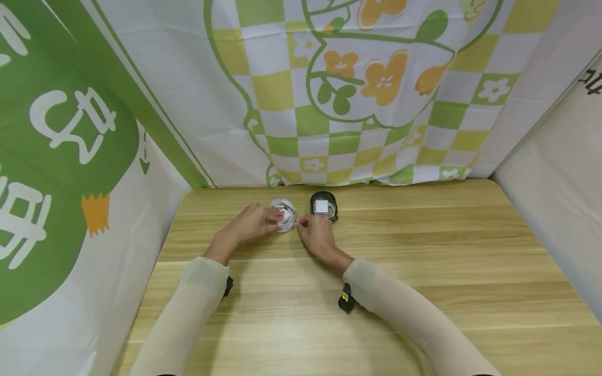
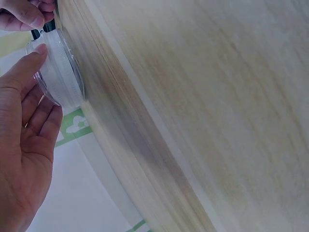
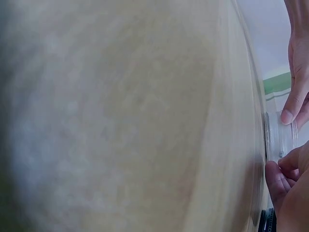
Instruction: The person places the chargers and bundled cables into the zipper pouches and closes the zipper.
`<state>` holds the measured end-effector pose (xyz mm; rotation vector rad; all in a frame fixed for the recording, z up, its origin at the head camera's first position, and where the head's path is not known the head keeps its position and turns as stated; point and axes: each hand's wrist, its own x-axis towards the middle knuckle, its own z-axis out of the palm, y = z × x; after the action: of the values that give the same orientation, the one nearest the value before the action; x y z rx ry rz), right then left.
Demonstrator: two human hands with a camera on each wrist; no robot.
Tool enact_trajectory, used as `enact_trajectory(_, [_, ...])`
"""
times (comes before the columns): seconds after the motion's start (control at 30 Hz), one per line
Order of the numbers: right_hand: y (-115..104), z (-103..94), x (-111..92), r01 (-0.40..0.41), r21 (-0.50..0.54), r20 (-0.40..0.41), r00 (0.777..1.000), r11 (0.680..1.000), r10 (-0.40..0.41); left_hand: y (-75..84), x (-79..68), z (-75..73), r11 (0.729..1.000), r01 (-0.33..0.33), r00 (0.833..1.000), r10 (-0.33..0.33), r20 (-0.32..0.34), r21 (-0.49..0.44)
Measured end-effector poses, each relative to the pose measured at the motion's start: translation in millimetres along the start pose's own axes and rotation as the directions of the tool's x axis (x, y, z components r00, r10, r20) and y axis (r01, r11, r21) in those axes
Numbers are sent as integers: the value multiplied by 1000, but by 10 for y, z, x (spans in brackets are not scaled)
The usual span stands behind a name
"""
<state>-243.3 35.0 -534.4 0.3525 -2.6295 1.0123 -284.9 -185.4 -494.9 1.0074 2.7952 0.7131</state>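
A round clear case (image 1: 291, 211) sits near the table's back edge, with something white coiled inside. My left hand (image 1: 251, 222) holds it from the left, thumb on the near side and fingers around the far side. In the left wrist view, a pale band runs around the side of the case (image 2: 60, 72). At the right edge of the case, my right hand (image 1: 318, 237) pinches a tiny part between thumb and forefinger; it looks like a zip pull. The fingertips partly cover that part.
Just beyond my right hand lies a round black case (image 1: 324, 196) with a white charger block (image 1: 321, 207) on it. The wooden table (image 1: 447, 261) ends at the back against a patterned cloth (image 1: 329, 141). Another printed cloth (image 1: 141, 250) hangs on the left.
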Motion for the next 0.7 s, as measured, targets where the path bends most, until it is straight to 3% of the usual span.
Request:
enact_trajectory(0.37, [36,-39,21,34,1,48,998,999,-34,16,-16,9,998,-46,999,47,-20,49])
enact_trajectory(0.57, [52,-106,35,84,35,51,995,996,-86,24,-23,3,998,-37,999,38,-26,41])
enact_trajectory(0.7, [63,-203,11,99,81,108,988,992,-108,34,-33,15,999,-24,999,25,-39,31])
